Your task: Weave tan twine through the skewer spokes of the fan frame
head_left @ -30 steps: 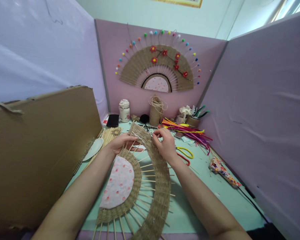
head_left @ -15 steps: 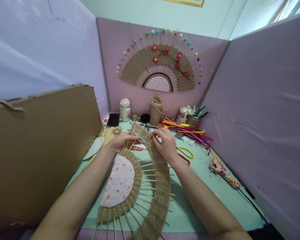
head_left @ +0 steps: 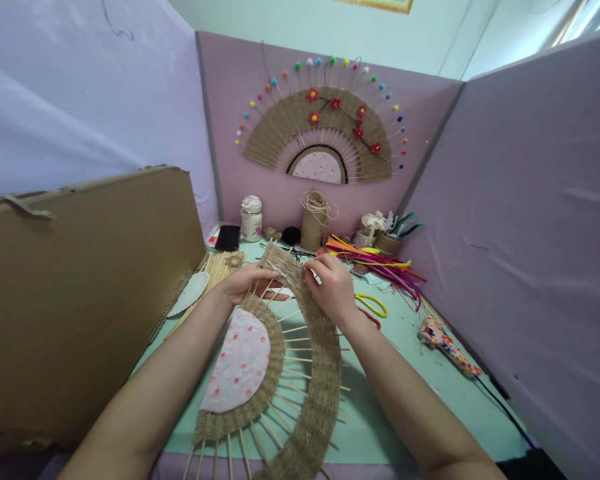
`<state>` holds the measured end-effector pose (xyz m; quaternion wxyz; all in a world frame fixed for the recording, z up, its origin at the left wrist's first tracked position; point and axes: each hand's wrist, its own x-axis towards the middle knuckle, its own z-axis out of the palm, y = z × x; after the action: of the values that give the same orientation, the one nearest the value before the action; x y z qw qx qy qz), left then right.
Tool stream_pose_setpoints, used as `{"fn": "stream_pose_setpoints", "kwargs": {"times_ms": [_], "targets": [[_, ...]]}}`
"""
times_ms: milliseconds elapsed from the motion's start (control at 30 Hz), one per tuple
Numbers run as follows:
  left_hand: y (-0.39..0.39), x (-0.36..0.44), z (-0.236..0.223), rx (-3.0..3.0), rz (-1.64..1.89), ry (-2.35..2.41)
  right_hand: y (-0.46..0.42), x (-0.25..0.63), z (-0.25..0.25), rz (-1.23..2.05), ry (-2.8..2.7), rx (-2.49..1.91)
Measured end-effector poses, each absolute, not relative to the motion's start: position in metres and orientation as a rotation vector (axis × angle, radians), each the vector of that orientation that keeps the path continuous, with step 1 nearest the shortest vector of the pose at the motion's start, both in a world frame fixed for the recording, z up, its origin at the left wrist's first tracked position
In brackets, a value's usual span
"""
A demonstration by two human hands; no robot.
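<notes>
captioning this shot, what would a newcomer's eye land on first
Probably the flowered fan on the pink back wall, with coloured balls around its rim. Then the second woven fan in front, its top end in the left hand and the right hand at its outer edge. Bright strips heaped toward the table's back right come next.

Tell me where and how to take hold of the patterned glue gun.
I'd grip the glue gun by its slimmer handle, coming from above with the right hand, now at the woven fan's edge. The gun lies flat, its bulkier end farther away; the handle slants nearer, toward the right, with the cord trailing from its end.
</notes>
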<state>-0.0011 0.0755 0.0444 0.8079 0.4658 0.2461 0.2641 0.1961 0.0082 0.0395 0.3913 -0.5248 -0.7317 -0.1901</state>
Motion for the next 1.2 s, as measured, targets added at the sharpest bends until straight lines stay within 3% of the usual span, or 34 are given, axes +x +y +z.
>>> {"fn": "stream_pose_setpoints", "kwargs": {"times_ms": [267, 800, 967, 1200], "targets": [[0.074, -0.001, 0.045, 0.985, 0.560, 0.529, 0.008, 0.194, 0.041, -0.468, -1.871, -1.354], [0.082, -0.002, 0.034, 0.967, 0.573, 0.571, 0.004, 0.236, 0.051, -0.138, -1.576, -1.301], [0.086, -0.002, 0.027, 0.953, 0.585, 0.632, 0.008, 0.291, 0.051, -0.023, -1.505, -1.517], [0.088, 0.000, 0.019, 0.933, 0.576, 0.693, -0.001, 0.328, 0.020, 0.297, -1.924, -1.965]]}}
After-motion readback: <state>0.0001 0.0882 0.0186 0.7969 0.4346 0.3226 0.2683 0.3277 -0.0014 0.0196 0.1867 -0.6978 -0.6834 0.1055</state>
